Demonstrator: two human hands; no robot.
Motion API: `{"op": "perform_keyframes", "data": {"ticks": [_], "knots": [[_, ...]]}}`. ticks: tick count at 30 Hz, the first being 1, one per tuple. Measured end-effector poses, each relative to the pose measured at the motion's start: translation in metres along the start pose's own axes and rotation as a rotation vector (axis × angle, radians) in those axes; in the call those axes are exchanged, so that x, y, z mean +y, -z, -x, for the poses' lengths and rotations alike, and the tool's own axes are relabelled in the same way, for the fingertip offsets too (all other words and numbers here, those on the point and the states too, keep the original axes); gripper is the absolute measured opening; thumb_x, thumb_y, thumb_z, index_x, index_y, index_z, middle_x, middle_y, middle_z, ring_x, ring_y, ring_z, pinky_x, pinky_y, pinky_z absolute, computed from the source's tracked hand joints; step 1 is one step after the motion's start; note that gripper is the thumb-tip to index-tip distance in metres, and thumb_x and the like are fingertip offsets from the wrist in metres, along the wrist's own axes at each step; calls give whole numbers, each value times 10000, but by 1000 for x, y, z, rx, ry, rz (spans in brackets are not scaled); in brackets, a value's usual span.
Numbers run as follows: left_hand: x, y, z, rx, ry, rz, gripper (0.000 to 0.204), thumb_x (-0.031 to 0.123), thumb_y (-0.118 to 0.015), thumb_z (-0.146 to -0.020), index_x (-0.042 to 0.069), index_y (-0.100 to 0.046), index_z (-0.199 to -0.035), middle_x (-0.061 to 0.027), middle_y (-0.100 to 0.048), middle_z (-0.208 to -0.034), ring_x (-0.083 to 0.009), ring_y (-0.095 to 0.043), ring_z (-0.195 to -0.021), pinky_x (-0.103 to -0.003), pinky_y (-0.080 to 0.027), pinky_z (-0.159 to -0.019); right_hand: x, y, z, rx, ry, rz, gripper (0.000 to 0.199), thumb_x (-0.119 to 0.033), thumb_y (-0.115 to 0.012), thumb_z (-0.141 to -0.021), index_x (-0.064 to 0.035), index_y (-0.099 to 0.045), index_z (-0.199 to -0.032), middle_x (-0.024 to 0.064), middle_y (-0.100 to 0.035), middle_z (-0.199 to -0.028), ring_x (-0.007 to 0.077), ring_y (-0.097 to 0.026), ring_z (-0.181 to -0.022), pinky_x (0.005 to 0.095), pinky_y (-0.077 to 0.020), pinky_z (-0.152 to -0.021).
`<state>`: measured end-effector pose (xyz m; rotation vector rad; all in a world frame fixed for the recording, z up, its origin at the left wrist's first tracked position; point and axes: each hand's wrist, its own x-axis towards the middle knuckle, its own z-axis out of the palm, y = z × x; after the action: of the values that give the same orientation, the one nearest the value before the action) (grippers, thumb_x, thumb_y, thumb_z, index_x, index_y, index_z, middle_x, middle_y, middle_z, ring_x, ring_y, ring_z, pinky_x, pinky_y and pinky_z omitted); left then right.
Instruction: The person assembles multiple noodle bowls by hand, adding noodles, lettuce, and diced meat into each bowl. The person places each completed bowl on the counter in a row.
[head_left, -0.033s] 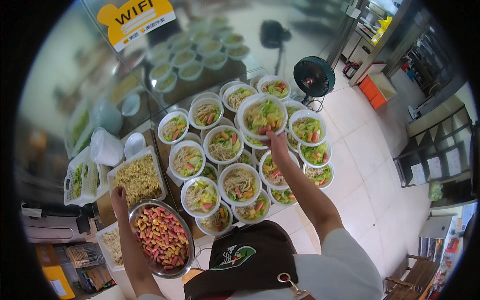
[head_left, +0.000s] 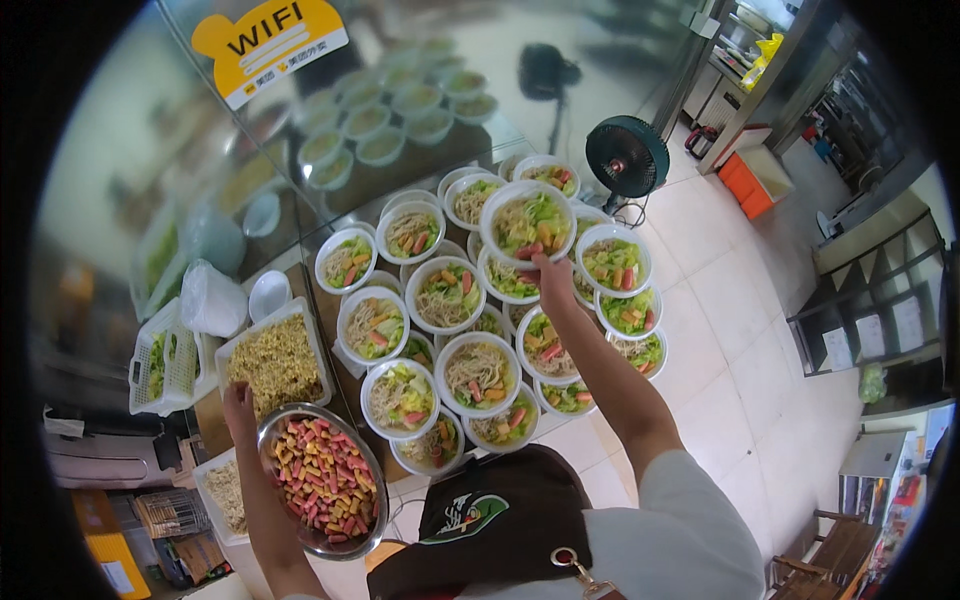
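My right hand (head_left: 552, 275) grips the near rim of a white round bowl (head_left: 528, 225) with noodles, lettuce and pink and yellow sausage pieces. That bowl is raised above other filled bowls, partly covering one (head_left: 508, 280). My left hand (head_left: 240, 408) is at the near left edge of a white tray of yellow crumbly food (head_left: 275, 362). Its fingers are drawn together, and what they hold, if anything, is hidden. Under my left forearm, a steel basin of cut sausages (head_left: 325, 485) sits beside the crumbly food. A tray of pale shredded food (head_left: 228, 495) lies left of that forearm.
Several filled bowls (head_left: 480, 372) crowd the table, some stacked. A green fan (head_left: 627, 157) stands beyond their far right edge. At the left are a white basket with greens (head_left: 165, 368), a plastic-wrapped bundle (head_left: 213, 298) and a small white bowl (head_left: 270, 294). A reflective wall rises behind.
The bowl in my right hand has shifted slightly up and to the right, uncovering more of the bowl below. My left hand has moved slightly nearer to me.
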<state>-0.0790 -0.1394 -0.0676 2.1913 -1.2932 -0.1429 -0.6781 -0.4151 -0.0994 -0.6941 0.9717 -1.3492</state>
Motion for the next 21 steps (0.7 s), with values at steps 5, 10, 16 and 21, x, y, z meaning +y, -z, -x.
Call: {"op": "perform_keyframes", "data": {"ticks": [5, 10, 16, 21], "knots": [[50, 15, 55, -9, -49, -83, 131, 54, -582, -829, 7, -583, -952, -109, -605, -857, -226, -598, -740, -324, -481, -657, 9, 22, -133, 450, -37, -264, 123, 85, -470, -815, 8, -527, -893, 129, -603, -857, 238, -637, -751, 388, -577, -666], [55, 50, 114, -69, 129, 19, 130, 48, -566, -835, 5, -581, -957, -84, -605, -863, -180, -588, -743, -304, -480, -659, 11, 26, -161, 643, -168, -296, 72, 38, -485, -844, -10, -538, -833, 119, -612, -802, 200, -618, -661, 337, -518, -525], [50, 64, 138, -114, 301, 68, 149, 40, -552, -840, -5, -582, -979, -77, -612, -854, -158, -578, -746, -282, -470, -679, 13, 30, -152, 554, -108, -358, 132, -26, -495, -878, 21, -570, -780, 132, -613, -799, 224, -621, -672, 328, -544, -559], [29, 54, 138, -127, 263, 121, 166, 37, -544, -847, -9, -580, -1002, -67, -611, -848, -139, -572, -721, -269, -469, -653, 12, 41, -154, 525, -105, -343, 188, -77, -466, -905, 31, -581, -804, 139, -614, -822, 239, -619, -711, 329, -555, -615]]}}
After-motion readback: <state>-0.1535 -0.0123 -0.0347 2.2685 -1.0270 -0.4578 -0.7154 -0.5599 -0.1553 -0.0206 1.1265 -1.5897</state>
